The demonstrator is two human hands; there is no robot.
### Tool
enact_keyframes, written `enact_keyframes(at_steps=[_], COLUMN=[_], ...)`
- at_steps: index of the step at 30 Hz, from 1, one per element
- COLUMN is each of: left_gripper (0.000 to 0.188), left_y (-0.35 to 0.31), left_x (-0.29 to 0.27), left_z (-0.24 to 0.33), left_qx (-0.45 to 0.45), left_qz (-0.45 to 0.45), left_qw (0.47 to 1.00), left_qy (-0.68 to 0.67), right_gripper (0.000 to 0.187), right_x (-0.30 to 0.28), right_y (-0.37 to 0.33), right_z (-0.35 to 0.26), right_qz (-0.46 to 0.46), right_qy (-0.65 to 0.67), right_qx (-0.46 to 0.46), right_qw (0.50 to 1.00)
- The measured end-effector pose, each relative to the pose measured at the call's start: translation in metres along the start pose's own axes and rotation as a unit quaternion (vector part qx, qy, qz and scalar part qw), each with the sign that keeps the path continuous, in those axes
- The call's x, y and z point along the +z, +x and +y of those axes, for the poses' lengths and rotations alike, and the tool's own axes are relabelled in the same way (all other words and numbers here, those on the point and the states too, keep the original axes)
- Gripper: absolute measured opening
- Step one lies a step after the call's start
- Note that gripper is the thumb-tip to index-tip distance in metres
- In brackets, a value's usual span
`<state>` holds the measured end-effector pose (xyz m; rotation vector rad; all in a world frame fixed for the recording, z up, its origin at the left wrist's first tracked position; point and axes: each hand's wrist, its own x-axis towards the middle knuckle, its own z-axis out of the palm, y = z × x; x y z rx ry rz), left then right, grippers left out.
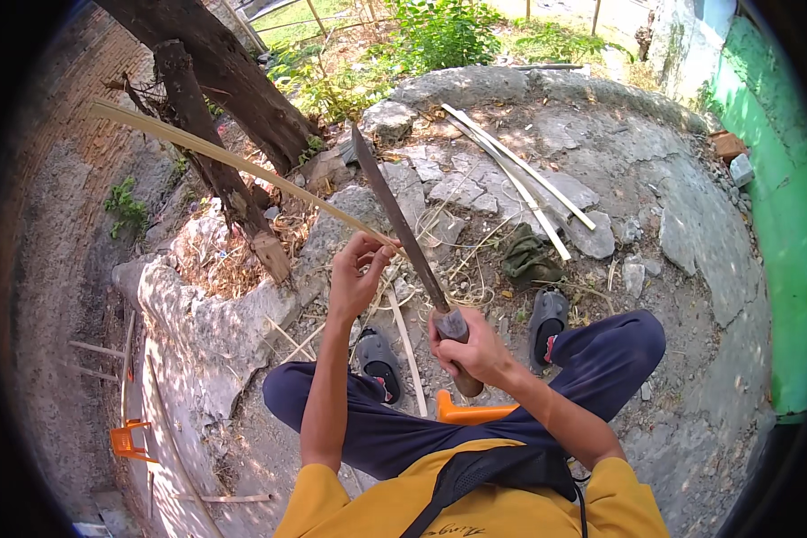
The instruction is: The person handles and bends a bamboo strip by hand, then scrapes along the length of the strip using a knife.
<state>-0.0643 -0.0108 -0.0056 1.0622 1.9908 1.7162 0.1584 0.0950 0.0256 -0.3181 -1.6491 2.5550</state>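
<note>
My right hand (477,346) is wrapped round the wooden handle of a machete (393,202), whose long dark blade points up and to the left. A long pale strip, which looks like split bamboo (242,163), runs from the upper left down to my left hand (360,273). The fingers of that hand pinch the strip close to its near end. There the strip's end meets or passes behind the blade's edge; I cannot tell whether they touch. Between my feet, thin shavings (462,282) lie scattered on the ground.
Several pale strips (533,184) lie on the cracked concrete (699,224) ahead. A dark crumpled cloth (531,254) is near my right shoe (548,323). Tree trunks (233,90) rise at left, a green wall (776,215) stands at right. An orange seat edge (466,413) shows below me.
</note>
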Motion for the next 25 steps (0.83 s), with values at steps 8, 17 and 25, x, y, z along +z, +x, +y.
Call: enact_keyframes(at_steps=[8,17,25], left_gripper=[0.015,0.026,0.041], left_y=[0.001,-0.001,-0.002], left_x=[-0.001,0.004,0.001], left_z=[-0.009,-0.004,-0.016], left_qx=[0.017,0.042,0.031], left_qz=[-0.024,-0.006,-0.003], left_qw=[0.999,0.998,0.999], left_qy=[0.030,0.037,0.036], right_gripper=[0.012,0.012,0.013], right_x=[0.023,0.028,0.016], right_y=[-0.008,-0.013,-0.008], right_z=[-0.021,-0.034,-0.006], right_qz=[-0.053,-0.081,-0.054], right_qy=[0.013,-0.013,0.039], right_qx=[-0.019,-0.028,0.012], right_qw=[0.998,0.996,0.998])
